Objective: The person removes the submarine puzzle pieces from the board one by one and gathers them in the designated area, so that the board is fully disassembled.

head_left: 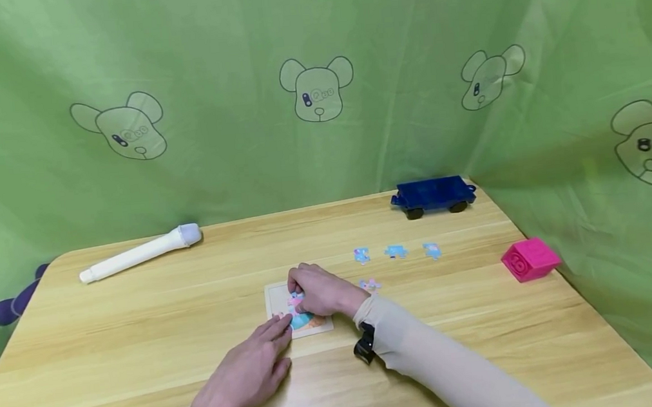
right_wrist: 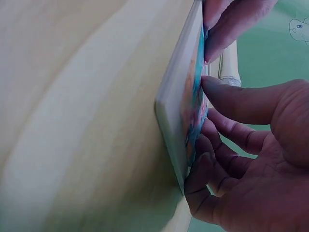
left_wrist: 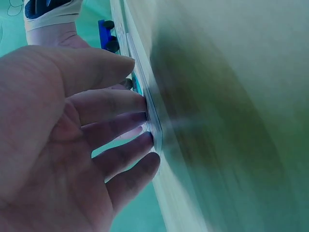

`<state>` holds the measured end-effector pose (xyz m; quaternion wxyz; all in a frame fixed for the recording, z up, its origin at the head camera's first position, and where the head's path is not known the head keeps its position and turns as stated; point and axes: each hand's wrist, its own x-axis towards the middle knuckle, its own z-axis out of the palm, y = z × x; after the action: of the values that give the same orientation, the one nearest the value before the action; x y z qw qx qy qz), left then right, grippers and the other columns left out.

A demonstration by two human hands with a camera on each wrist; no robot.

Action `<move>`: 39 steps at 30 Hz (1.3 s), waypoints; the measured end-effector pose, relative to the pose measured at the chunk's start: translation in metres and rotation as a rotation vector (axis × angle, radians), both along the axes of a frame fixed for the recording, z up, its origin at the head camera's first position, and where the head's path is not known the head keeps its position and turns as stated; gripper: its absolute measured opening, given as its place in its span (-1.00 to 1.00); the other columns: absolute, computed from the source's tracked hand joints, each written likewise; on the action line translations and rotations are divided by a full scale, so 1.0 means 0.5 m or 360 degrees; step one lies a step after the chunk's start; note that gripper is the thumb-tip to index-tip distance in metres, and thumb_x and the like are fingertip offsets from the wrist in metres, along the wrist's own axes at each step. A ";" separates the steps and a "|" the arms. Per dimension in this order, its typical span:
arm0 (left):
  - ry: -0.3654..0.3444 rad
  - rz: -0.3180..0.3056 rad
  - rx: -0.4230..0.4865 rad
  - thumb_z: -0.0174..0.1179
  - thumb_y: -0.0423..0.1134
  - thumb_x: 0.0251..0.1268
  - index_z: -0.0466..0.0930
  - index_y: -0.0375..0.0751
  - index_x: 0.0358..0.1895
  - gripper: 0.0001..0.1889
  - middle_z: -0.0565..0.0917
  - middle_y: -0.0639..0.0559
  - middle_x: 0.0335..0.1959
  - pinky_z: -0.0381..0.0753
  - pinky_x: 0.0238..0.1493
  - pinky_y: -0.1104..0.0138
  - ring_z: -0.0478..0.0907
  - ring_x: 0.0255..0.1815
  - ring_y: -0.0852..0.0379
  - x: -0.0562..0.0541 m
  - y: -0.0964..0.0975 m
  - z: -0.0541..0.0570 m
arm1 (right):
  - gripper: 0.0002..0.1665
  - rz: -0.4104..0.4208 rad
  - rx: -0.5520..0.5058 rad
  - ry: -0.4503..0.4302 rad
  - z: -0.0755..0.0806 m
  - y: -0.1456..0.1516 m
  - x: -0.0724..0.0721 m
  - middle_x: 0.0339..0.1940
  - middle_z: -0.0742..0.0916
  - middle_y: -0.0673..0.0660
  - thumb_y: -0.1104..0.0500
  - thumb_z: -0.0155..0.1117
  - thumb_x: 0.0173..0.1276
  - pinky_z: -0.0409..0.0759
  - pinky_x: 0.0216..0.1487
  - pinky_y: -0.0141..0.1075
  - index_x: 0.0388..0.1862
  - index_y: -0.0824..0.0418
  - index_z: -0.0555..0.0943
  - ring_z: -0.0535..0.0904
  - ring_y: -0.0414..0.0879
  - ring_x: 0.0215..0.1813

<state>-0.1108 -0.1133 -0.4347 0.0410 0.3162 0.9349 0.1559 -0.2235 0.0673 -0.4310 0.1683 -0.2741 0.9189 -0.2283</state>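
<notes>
A small, pale puzzle board (head_left: 276,292), partly filled with a pink and turquoise picture, lies flat on the table. Over its upper right part my right hand (head_left: 318,289) bends down, thumb and fingers curled about a pink and blue puzzle piece (head_left: 296,301) at the picture. In the right wrist view the thumb (right_wrist: 227,99) meets the board's face, while the other fingers bend along its far side. My left hand (head_left: 251,363) reaches in from the lower left with fingers extended, and its fingertips (left_wrist: 153,162) rest at the board's near left edge.
To the right of the board lie loose puzzle pieces (head_left: 395,250), several in all. A dark blue toy wagon (head_left: 433,195) stands at the back edge, a pink block (head_left: 531,259) near the right edge, and a white microphone-shaped stick (head_left: 138,254) at the back left. Green curtains (head_left: 227,141) surround the table.
</notes>
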 end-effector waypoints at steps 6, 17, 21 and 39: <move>0.0093 -0.0048 0.0039 0.22 -0.27 0.35 0.46 -0.57 0.22 -0.51 0.33 -0.34 0.39 0.41 0.29 0.05 0.35 0.35 -0.21 -0.002 -0.003 -0.006 | -0.67 -0.0014 -0.0054 -0.0026 -0.005 0.001 -0.001 -0.27 0.53 0.02 0.26 0.44 0.25 0.47 -0.14 -0.35 -0.07 0.21 0.53 0.41 -0.13 -0.17; 0.0139 -0.0064 0.0056 0.20 -0.29 0.36 0.46 -0.58 0.22 -0.53 0.34 -0.38 0.36 0.48 0.22 0.05 0.37 0.33 -0.23 -0.002 -0.003 -0.009 | -0.70 -0.0001 -0.0121 0.0011 -0.003 0.007 0.003 -0.28 0.53 0.01 0.27 0.45 0.23 0.48 -0.22 -0.36 -0.15 0.14 0.52 0.43 -0.15 -0.24; 0.0141 -0.0065 0.0060 0.21 -0.28 0.35 0.46 -0.57 0.22 -0.52 0.35 -0.37 0.36 0.45 0.25 0.04 0.35 0.34 -0.25 -0.001 -0.003 -0.011 | -0.70 -0.0002 -0.0184 -0.0015 -0.003 0.012 0.003 -0.32 0.55 0.02 0.28 0.46 0.22 0.49 -0.24 -0.35 -0.16 0.14 0.52 0.45 -0.15 -0.28; 0.0116 -0.0055 0.0062 0.20 -0.27 0.37 0.46 -0.55 0.23 -0.52 0.35 -0.36 0.37 0.41 0.28 0.03 0.33 0.36 -0.24 -0.001 -0.001 -0.013 | -0.91 0.0065 -0.0387 -0.0117 0.009 0.046 -0.002 -0.39 0.60 -0.01 0.33 0.25 0.39 0.54 -0.23 -0.33 -0.20 0.16 0.58 0.51 -0.18 -0.31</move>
<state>-0.1112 -0.1137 -0.4412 0.0034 0.3384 0.9270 0.1615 -0.2246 0.0904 -0.4266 0.1720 -0.3027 0.8719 -0.3443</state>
